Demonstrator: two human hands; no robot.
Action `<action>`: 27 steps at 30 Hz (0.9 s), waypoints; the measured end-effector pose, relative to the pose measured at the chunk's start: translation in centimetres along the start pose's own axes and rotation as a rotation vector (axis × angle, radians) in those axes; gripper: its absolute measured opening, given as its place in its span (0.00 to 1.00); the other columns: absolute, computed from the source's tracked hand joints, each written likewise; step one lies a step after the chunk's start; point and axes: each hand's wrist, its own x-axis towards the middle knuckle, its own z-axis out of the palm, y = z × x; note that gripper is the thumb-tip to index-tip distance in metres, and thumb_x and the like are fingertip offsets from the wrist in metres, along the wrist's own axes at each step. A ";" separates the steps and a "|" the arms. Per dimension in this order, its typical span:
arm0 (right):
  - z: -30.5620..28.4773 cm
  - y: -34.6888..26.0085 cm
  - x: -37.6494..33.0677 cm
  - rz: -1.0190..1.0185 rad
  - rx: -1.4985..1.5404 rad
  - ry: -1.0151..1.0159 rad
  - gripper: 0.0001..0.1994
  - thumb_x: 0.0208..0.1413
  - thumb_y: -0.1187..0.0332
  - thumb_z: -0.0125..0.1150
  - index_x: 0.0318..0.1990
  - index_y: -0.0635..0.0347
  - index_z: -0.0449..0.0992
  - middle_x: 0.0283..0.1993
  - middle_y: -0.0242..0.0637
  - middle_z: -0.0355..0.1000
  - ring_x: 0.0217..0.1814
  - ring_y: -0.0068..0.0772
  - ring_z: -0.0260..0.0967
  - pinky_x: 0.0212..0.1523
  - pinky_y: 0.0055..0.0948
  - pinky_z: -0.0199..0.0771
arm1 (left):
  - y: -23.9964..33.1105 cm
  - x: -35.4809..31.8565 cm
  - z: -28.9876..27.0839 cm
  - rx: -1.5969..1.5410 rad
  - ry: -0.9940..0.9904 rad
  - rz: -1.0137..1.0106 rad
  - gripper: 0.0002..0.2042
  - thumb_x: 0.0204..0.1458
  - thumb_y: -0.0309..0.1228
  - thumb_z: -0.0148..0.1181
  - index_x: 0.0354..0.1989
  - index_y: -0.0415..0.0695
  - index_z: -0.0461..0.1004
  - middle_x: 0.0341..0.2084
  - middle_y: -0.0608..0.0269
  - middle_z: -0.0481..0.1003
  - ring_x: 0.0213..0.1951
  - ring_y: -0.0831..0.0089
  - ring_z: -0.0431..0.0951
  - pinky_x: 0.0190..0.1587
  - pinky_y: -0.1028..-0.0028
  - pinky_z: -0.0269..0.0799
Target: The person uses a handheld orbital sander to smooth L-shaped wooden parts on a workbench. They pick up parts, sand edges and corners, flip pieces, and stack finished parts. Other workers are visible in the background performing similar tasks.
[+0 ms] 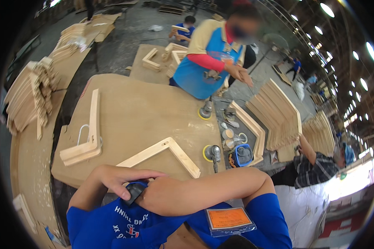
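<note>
Both my bare arms are folded in front of my chest, over the near edge of the table. My left hand has its thumb and fingers round a small black device with a blue edge, at the wrist of my right arm. My right forearm reaches across to the left, and the fingers of my right hand are hidden. Just beyond my arms, a pale L-shaped wooden frame piece lies on the board-covered table. Another L-shaped wooden piece rests at the table's left side.
Two sanders with yellow pads lie along the right edge, near a blue-rimmed black item and round tins. Stacked wooden frames flank the table. A co-worker stands across it; another person is at right.
</note>
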 end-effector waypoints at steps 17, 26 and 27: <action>0.6 -1.1 -0.5 0.037 -0.227 0.247 0.06 0.45 0.70 0.56 0.28 0.62 0.78 0.29 0.43 0.73 0.26 0.40 0.74 0.24 0.36 0.72 | 0.1 1.7 -1.9 0.040 0.004 -0.179 0.56 0.33 0.66 0.61 0.62 0.29 0.53 0.61 0.42 0.54 0.64 0.56 0.55 0.63 0.62 0.48; 2.5 -0.4 -1.4 -0.070 -0.293 0.327 0.07 0.46 0.70 0.55 0.28 0.63 0.77 0.29 0.43 0.71 0.26 0.41 0.73 0.23 0.36 0.71 | 0.5 0.9 -2.0 0.123 -0.111 -0.193 0.53 0.33 0.66 0.61 0.59 0.30 0.58 0.59 0.42 0.58 0.61 0.56 0.60 0.61 0.62 0.53; 2.7 -0.3 -1.5 -0.088 -0.311 0.339 0.07 0.46 0.70 0.55 0.28 0.63 0.77 0.29 0.43 0.71 0.26 0.41 0.73 0.22 0.37 0.70 | 0.6 0.9 -1.9 0.136 -0.107 -0.184 0.53 0.33 0.65 0.61 0.59 0.30 0.59 0.58 0.42 0.58 0.60 0.56 0.60 0.61 0.62 0.53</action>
